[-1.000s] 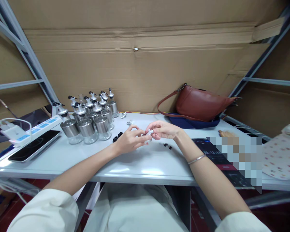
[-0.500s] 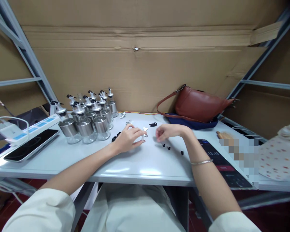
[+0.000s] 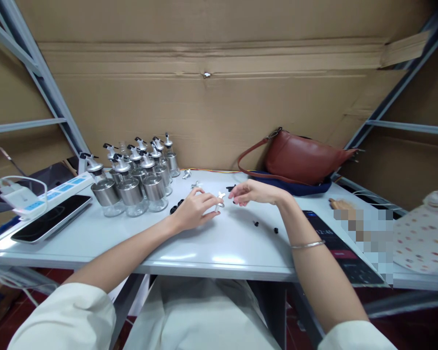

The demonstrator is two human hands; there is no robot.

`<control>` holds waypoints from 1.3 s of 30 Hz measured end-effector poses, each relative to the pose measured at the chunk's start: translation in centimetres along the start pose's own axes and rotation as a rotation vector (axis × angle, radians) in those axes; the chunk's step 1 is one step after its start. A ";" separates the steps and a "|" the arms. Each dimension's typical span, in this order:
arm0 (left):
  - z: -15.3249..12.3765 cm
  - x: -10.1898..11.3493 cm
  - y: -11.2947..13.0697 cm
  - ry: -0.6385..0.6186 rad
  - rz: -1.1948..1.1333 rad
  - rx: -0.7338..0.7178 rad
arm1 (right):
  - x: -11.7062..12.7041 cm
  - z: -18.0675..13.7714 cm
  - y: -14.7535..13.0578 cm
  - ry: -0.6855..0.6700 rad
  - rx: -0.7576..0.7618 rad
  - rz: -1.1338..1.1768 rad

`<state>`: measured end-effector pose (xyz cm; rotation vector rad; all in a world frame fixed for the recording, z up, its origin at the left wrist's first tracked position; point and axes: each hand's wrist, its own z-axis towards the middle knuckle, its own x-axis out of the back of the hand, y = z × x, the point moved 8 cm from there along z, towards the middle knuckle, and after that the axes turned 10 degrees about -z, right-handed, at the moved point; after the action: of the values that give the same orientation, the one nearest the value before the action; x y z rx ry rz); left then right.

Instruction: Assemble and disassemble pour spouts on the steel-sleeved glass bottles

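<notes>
Between the thumb and fingers of my left hand (image 3: 194, 211) is a silver-white pourer spout (image 3: 221, 196), held upright just above the table. My right hand (image 3: 256, 192) faces it from the right, pinching what looks like a small black stopper (image 3: 235, 201) at its fingertips. Two similar black pieces lie below that hand, one nearer (image 3: 256, 224) and one farther right (image 3: 276, 230). Thin black levers (image 3: 230, 188) sit behind my right fingers, partly covered. Round black parts (image 3: 174, 209) show beside my left wrist, and loose spouts (image 3: 196, 185) lie behind that hand.
Several glass-and-steel oil bottles (image 3: 131, 194) with pourers crowd the left. A phone (image 3: 51, 218) and a power strip (image 3: 58, 194) lie beyond them. A brown handbag (image 3: 302, 155) rests back right; a tablet-like screen (image 3: 343, 248) lies by my right forearm.
My right hand has risen slightly towards the spout, and one of the black pieces on the table below it is gone from its spot. My left hand keeps its hold on the spout.
</notes>
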<state>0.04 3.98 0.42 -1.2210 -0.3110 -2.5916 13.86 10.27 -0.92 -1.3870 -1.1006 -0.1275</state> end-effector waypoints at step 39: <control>0.1 -0.9 -0.2 -0.102 -0.148 0.052 | -2.2 1.0 -2.1 -0.123 0.216 0.340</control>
<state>0.62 4.34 -0.24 -1.3623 -0.5035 -2.6294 10.79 9.47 -1.12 -1.3776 -0.9323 0.3174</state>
